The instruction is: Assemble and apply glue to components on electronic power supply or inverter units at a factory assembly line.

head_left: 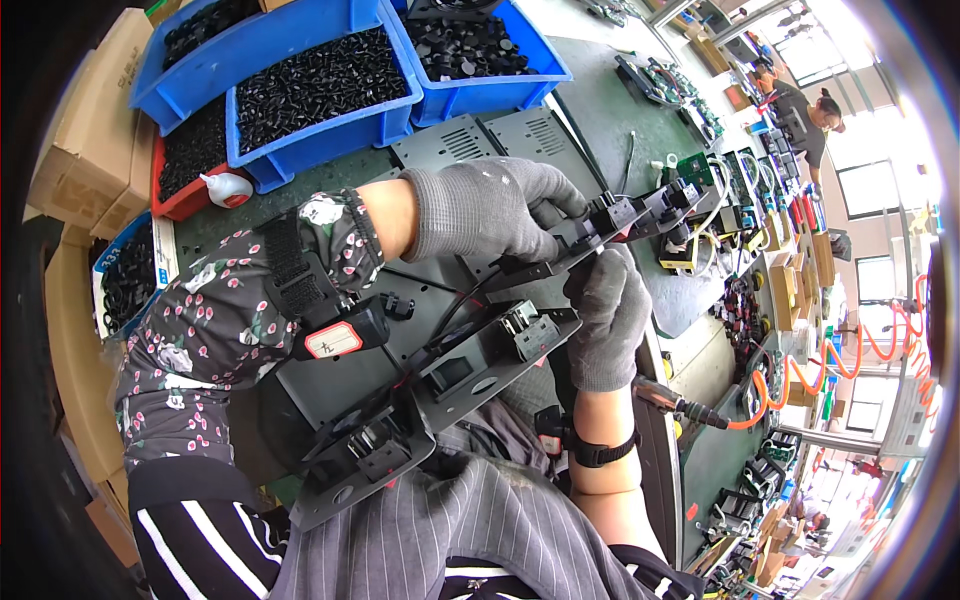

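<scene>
A narrow black metal bracket (562, 256) fitted with black sockets is held up in both hands, slanting up to the right. My left hand (482, 207), in a grey glove, is closed on its upper left side. From below, my right hand (612, 325), also gloved, pinches the bracket's near edge; its fingertips are partly hidden. Just under them lies a second black bracket (455, 400) with a silvery connector (528, 330) and a rectangular socket. Against my lap rests a similar bracket (345, 490). Slotted dark metal plates (440, 150) lie beyond my left hand.
Blue bins (300, 155) of small black parts stand at the far left, beside a red bin (185, 205) and a white squeeze bottle (228, 190). Cardboard boxes (95, 130) border the left. An orange coiled hose (762, 400) hangs right. Another person (805, 125) works far right.
</scene>
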{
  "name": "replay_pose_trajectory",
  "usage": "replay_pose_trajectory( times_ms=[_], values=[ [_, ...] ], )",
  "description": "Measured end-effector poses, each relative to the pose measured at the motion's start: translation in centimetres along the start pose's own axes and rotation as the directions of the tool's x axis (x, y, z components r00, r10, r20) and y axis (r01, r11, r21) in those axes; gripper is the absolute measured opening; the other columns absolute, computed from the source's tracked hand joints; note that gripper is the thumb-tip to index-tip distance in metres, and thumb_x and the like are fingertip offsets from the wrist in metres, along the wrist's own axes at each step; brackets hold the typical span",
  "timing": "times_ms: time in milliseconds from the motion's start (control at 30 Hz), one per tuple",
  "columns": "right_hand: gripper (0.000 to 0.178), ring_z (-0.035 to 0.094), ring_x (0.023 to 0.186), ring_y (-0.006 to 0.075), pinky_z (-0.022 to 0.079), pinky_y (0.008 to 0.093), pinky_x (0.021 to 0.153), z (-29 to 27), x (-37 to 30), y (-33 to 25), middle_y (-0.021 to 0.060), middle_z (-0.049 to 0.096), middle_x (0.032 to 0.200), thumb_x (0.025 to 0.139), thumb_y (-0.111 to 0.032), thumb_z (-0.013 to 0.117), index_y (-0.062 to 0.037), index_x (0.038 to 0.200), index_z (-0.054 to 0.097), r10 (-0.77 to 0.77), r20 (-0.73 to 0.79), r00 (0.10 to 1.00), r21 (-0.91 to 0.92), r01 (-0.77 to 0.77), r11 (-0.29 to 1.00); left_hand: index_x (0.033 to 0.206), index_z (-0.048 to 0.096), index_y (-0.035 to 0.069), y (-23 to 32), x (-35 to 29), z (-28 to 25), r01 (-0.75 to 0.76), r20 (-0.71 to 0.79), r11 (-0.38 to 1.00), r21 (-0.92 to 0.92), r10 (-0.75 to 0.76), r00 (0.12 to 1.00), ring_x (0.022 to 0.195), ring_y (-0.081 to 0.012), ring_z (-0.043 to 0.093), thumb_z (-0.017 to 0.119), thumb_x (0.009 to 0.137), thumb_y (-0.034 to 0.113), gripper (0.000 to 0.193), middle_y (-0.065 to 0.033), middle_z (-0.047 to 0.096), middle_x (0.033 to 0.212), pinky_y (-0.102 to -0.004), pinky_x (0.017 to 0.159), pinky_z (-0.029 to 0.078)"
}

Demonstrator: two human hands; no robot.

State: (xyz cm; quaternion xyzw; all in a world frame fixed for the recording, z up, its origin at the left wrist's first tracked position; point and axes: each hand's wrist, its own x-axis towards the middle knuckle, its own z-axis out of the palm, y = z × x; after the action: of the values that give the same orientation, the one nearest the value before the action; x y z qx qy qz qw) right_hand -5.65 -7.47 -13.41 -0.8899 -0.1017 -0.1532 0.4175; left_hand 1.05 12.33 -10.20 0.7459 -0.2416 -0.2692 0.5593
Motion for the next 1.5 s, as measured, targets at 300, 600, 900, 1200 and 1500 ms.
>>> replay_pose_trajectory(
  times_ms=[300, 600, 900, 1200, 1500],
  values=[
    [0.033, 0.055, 0.058, 0.0149, 0.044, 0.0286, 0.055, 0.0, -0.2, -1.9, 0.007, 0.06, 0.07, 0.084, -0.031, 0.069, -0.0023, 0.095, 0.059, -0.149, -0.165, 0.975, -0.15, 0.124, 0.981, 0.118, 0.059, 0.002, -1.0, 0.8, 1.0, 0.042, 0.01, 0.977, -0.209, -0.04, 0.999, 0.092, -0.0101, 0.058, 0.064, 0.092, 0.029, 0.038, -0.0017, 0.065, 0.099, -0.0271, 0.081, 0.049],
    [0.032, 0.06, 0.063, 0.0226, 0.047, 0.0328, 0.059, -1.3, 0.1, -1.5, 0.0095, 0.06, 0.068, 0.089, -0.035, 0.062, -0.0025, 0.091, 0.061, 0.034, 0.009, 0.999, 0.007, -0.034, 0.999, 0.115, 0.062, 0.001, -1.1, -0.2, -0.4, -0.177, 0.022, 0.906, -0.385, 0.2, 0.979, 0.102, -0.0125, 0.058, 0.061, 0.087, 0.007, 0.029, -0.0038, 0.061, 0.112, -0.0261, 0.092, 0.046],
    [0.047, 0.05, 0.051, 0.0127, 0.038, 0.0266, 0.05, -0.6, 0.2, -1.2, 0.0032, 0.055, 0.064, 0.097, -0.046, 0.042, -0.0034, 0.087, 0.059, 0.242, 0.225, 0.944, 0.401, -0.316, 0.86, 0.124, 0.056, 0.0, -0.9, 0.4, 0.8, -0.052, 0.013, 0.978, -0.202, 0.056, 0.998, 0.106, -0.0102, 0.056, 0.059, 0.095, 0.025, 0.038, -0.0047, 0.062, 0.114, -0.0253, 0.093, 0.045],
    [0.032, 0.061, 0.059, 0.0318, 0.047, 0.0385, 0.053, -1.1, 1.2, -0.9, 0.0119, 0.062, 0.066, 0.086, -0.035, 0.065, -0.0046, 0.091, 0.058, -0.441, -0.048, 0.896, -0.405, 0.386, 0.829, 0.131, 0.05, -0.001, 0.0, -0.9, 0.7, -0.043, 0.057, 0.974, -0.221, 0.056, 0.997, 0.116, -0.0145, 0.052, 0.056, 0.096, 0.025, 0.044, -0.0062, 0.056, 0.124, -0.0293, 0.101, 0.042],
    [0.028, 0.062, 0.062, 0.0333, 0.048, 0.0423, 0.054, -1.3, 1.7, -1.8, 0.0132, 0.06, 0.066, 0.084, -0.032, 0.062, -0.0056, 0.078, 0.058, -0.281, 0.043, 0.959, -0.322, 0.279, 0.905, 0.125, 0.056, 0.001, -1.0, -0.7, 1.3, -0.204, -0.106, 0.975, -0.088, 0.194, 0.975, 0.095, -0.0099, 0.061, 0.058, 0.095, 0.022, 0.036, -0.0052, 0.064, 0.107, -0.0248, 0.083, 0.05]
  ],
)
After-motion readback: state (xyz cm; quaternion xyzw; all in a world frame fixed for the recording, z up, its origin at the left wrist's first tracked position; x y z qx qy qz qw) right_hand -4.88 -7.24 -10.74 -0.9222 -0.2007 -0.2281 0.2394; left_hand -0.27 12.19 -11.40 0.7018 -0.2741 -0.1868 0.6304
